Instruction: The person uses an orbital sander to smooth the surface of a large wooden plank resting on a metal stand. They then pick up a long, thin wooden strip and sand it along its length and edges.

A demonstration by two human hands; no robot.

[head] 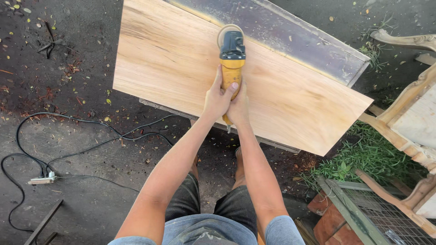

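We grip the yellow angle grinder [232,63] with both hands at its rear handle. The left hand [216,99] wraps the handle with its fingers [234,86] curled fully closed around it; the right hand [239,106] clasps the same handle from the other side, its fingers closed and partly hidden behind the left. The grinder's sanding disc [225,32] lies flat on the wooden board [172,63], near the board's far long edge. Beyond that edge a dark, dust-covered panel [290,31] runs alongside the board. The board's near edge overhangs its support, with open ground [91,149] below it. A black power cord [91,122] loops across the ground left of the board to a socket strip [42,180]. Carved wooden furniture parts [411,113] stand right of the board.
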